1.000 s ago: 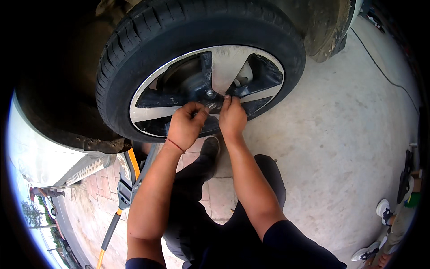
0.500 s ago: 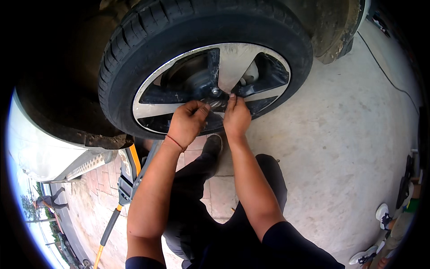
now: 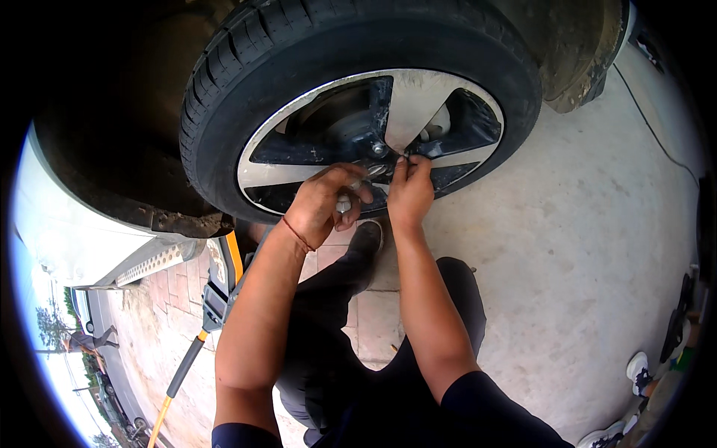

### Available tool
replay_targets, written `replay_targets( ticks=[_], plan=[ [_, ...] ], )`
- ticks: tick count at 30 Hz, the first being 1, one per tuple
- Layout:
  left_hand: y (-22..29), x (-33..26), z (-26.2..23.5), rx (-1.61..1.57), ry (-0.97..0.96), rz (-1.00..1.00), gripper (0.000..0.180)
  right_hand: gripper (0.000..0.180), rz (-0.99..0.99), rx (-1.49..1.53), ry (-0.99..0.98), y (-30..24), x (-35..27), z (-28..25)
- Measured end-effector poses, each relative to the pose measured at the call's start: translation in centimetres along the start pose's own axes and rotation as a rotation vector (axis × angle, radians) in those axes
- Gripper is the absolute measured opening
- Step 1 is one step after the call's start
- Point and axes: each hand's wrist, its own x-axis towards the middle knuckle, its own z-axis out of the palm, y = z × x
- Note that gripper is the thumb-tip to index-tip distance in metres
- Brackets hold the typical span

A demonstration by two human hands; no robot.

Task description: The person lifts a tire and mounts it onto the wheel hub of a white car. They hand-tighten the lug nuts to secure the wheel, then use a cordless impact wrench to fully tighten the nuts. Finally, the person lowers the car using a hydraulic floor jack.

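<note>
L hand loosely curled, shiny metal nut in its fingers, just below-left of wheel hub! R hand right beside hub, thumb & fingertips close together (gripping smth? can't tell). Wheel under dark arch, hex bolt showing above hub; yellow-&-grey jack below-left.

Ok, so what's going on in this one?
A person is working at a car wheel. The left hand holds a small silver, nut-like piece; the right hand has its fingertips near the wheel's centre, what they grip being unclear. A silver fastener sits nearby in the wheel. A yellow-and-grey jack is at the left.
</note>
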Motion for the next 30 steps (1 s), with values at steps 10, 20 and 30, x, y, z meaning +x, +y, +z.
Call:
replay_targets(
  ticks=[10, 20, 30],
  plan=[
    [-3.6, 2.3, -1.5, 0.796, 0.192, 0.247, 0.024, 0.033, 0.105, 0.034, -0.041, 0.4, 0.4, -0.5],
    [-5.1, 1.6, 0.5, 1.351, 0.104, 0.25, 0.039, 0.026, 0.753, 0.959, -0.654, 0.9, -4.6, -5.0],
    [-3.8, -0.9, -7.1, 1.215, 0.289, 0.053, 0.036, 0.016, 0.859, 1.079, -0.297, 0.0, -6.9, 4.2]
  ],
)
